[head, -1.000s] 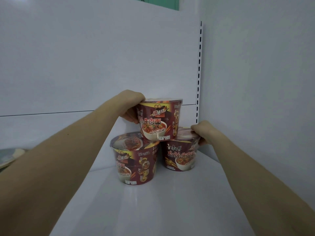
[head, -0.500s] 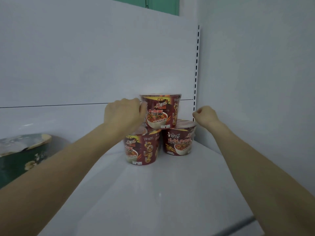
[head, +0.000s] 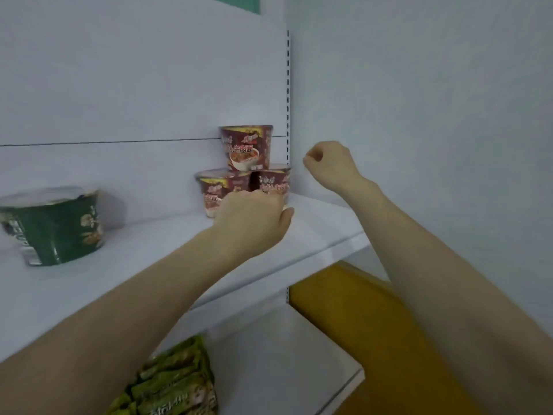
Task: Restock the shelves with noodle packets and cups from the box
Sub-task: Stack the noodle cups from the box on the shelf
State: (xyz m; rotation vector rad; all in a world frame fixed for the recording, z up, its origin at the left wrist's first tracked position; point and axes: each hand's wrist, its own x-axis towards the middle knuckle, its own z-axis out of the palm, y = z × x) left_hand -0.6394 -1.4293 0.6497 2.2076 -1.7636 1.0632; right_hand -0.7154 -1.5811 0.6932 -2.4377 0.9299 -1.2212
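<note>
- The right hand's fingers (head: 314, 155) are curled into a loose fist and nothing is held in them; the right hand (head: 329, 163) hangs in the air, apart from the cups.
- The left hand's fingers are folded out of sight behind the back of the left hand (head: 254, 217), so it cannot be told whether anything is gripped or touched.
- Just beyond that hand, three red noodle cups are stacked in the shelf's back right corner: the top cup (head: 246, 148) is borne upright on the lower left cup (head: 214, 190) and the lower right cup (head: 273, 181).
- A green cup (head: 57, 229) is set well apart on the same shelf (head: 119, 265); green noodle packets (head: 176, 381) lie on the lower shelf (head: 284, 354).
- The stacking step is judged finished. More stock from the box, not clearly seen here, is called for next, and the stack should not be knocked.
</note>
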